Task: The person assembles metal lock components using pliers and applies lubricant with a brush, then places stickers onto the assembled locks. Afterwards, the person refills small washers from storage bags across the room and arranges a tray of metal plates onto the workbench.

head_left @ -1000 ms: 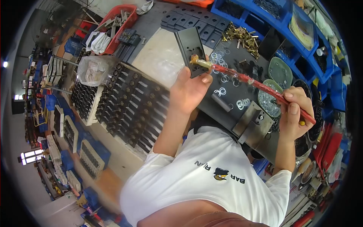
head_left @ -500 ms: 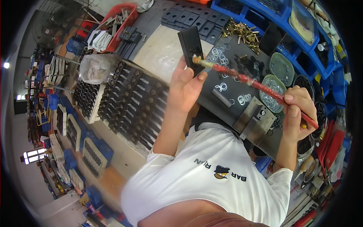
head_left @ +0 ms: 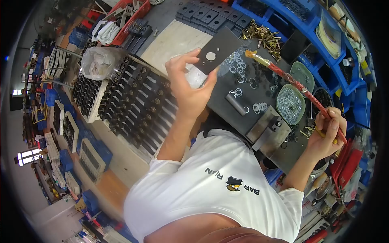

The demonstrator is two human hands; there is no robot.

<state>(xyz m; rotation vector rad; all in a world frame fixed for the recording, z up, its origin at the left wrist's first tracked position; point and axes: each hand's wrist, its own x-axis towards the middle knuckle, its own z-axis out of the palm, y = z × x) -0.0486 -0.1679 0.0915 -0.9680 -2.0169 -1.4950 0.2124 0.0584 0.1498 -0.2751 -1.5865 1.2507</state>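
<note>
My left hand (head_left: 188, 91) grips a dark rectangular plate (head_left: 225, 42) by its edges, between the fingertips and the thumb. The plate is tilted with its broad face towards me; one large round hole and small holes show in it. In my right hand (head_left: 327, 135) is a long red-handled brush (head_left: 298, 85), with the fingers closed round the handle's lower end. Yellowish-brown matter coats the bristle tip, which points up and left, apart from the plate. Something yellow also shows among the right fingers; I cannot make out what.
Metal rings (head_left: 237, 67) lie on the grey bench below the plate. Beyond are brass-coloured bolts (head_left: 265, 38) and rows of dark blocks (head_left: 208, 17). A green dish (head_left: 303, 101) holds small parts. Blue bins (head_left: 344, 75) stand right; a rack of dark parts (head_left: 133, 103) stands left.
The brush tip has left the plate's hole and moved to the right with my right hand. My left hand has turned the plate so its broad face shows.
</note>
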